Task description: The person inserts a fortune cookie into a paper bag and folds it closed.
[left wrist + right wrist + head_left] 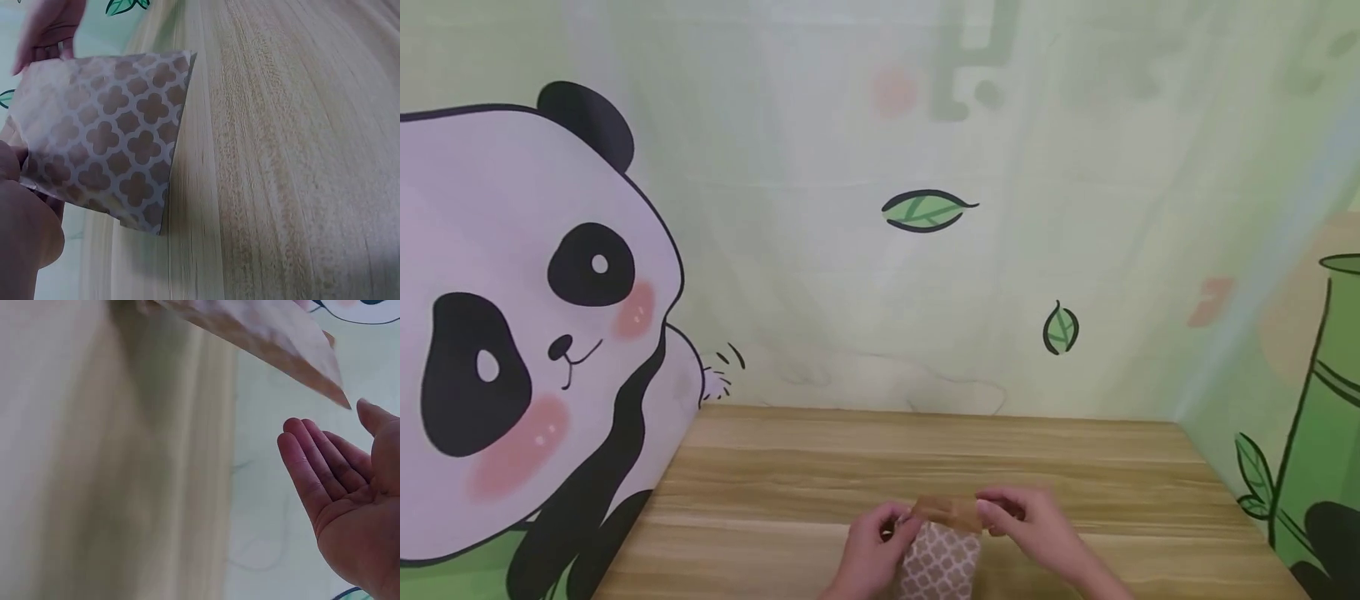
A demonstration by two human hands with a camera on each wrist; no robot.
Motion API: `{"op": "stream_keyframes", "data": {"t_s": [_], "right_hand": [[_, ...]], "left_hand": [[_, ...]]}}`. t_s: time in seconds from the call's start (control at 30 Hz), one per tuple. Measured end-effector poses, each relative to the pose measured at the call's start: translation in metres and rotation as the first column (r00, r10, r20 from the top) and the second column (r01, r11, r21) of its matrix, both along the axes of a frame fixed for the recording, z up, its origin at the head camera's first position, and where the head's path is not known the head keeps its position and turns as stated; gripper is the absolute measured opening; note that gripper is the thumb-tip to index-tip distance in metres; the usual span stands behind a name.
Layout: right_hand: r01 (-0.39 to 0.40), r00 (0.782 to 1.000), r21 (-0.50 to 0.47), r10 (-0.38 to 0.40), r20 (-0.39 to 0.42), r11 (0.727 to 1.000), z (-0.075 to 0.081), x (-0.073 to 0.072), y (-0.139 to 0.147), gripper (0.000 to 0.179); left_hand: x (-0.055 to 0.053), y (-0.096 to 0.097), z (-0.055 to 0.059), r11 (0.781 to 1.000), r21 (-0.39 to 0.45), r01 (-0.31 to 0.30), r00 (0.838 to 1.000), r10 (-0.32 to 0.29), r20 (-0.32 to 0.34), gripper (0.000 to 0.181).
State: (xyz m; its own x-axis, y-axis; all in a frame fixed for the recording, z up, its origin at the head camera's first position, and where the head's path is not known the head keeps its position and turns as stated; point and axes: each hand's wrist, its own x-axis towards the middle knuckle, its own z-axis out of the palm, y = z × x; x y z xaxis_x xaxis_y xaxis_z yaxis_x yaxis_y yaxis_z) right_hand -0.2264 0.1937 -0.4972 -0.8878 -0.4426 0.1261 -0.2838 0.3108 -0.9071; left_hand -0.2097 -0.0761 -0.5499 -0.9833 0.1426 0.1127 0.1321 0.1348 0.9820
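Both hands meet at the near edge of the table (820,467), working a paper bag (942,562) between them. Left hand (874,546): fingers curled at the bag's upper left corner, pinching the paper edge; the left wrist view shows the thumb pressed against that corner. Right hand (1033,525): at the bag's upper right corner in the head view, fingertips against the folded top. In the right wrist view its fingers (315,472) lie straight and together, palm exposed, a corner of the bag just beside the thumb tip but apart from it; whether it has any hold on the paper cannot be told.

Bag: brown paper printed with a white quatrefoil lattice, its plain brown top strip (947,510) folded over; it is raised off the table top between the hands and casts a shadow on the wood in the left wrist view.

Table: pale wood grain running left to right. Behind it, a wall mural with a panda (520,333) at left, two green leaves (925,210) at centre, and bamboo (1326,400) at right.
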Motion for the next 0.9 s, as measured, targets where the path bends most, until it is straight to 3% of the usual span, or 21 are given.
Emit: {"op": "stream_keyframes", "data": {"t_s": [0.2, 0.3, 0.53, 0.7, 0.9], "right_hand": [[-0.044, 0.996, -0.032, 0.047, 0.072, 0.999, -0.024, 0.013, -0.008, 0.032], [-0.018, 0.995, -0.012, 0.019, 0.101, 1.000, -0.029, 0.014, -0.016, 0.029], [0.045, 0.995, -0.006, -0.044, 0.087, 0.999, -0.038, 0.012, -0.017, 0.025], [0.031, 0.997, -0.116, -0.022, 0.077, 0.993, -0.047, 0.010, -0.012, 0.026], [0.065, 0.988, -0.219, -0.031, 0.154, 0.973, -0.056, 0.007, -0.010, 0.028]], "left_hand": [[0.000, 0.001, 0.000, 0.997, -0.022, -0.075, 0.997, 0.075, 0.001, 0.015], [0.000, 0.002, 0.000, 0.996, -0.019, -0.086, 0.996, 0.087, 0.030, 0.017], [0.000, 0.002, -0.004, 0.997, -0.015, -0.073, 0.992, 0.074, 0.099, 0.025], [-0.001, -0.001, -0.006, 0.997, 0.011, -0.074, 0.991, 0.073, 0.110, 0.024], [-0.004, -0.004, -0.011, 0.996, 0.084, -0.025, 0.993, 0.015, 0.119, 0.027]]}}
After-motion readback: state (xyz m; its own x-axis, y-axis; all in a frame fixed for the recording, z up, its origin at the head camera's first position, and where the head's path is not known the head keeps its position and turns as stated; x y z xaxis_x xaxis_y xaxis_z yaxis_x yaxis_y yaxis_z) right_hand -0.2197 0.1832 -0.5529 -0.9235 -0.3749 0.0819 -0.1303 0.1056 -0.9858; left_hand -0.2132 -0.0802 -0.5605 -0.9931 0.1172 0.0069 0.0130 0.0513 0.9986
